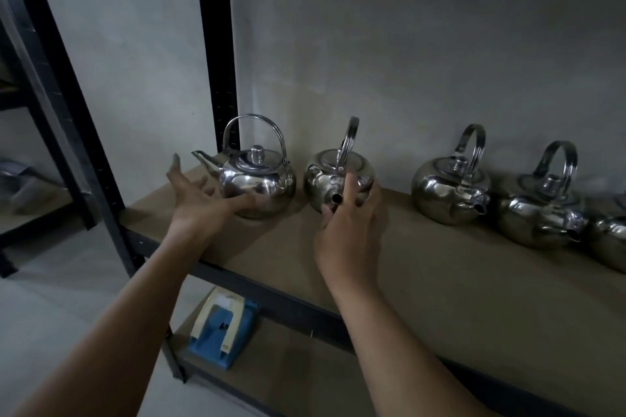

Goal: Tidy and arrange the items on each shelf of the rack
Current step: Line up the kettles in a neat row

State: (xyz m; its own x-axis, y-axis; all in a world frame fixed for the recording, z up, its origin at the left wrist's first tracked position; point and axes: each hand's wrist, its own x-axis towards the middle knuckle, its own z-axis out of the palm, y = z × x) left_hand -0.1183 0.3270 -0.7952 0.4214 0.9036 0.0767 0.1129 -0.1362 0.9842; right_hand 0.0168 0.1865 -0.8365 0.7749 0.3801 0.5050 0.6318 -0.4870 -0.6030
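Two bare arms reach over the front edge of a brown board shelf set in a black metal rack against a grey wall, where a row of polished steel kettles stands along the back.

The left hand is spread wide, fingers straight and fanned, its fingertips against the lower front of the leftmost kettle. That kettle sits upright close to the rear post, its handle raised over the lid and its spout pointing left, away from the others. The hand holds nothing; the kettle's body lies just beyond the palm, to the hand's right.

The right hand closes round the front of the second kettle, thumb on the left and fingers curled over the right of the spout, which juts toward the camera between them. The kettle's round body stands on the board directly behind the hand, its handle upright. A narrow gap separates it from the leftmost kettle.

Farther right, well apart from both hands, the third kettle and the fourth kettle stand on the same board with spouts turned to the front right. A fifth kettle is cut off by the picture's right edge.

On the lower shelf, beneath the left forearm, lies a blue and cream object whose nature cannot be made out. Another rack stands in shadow at far left.
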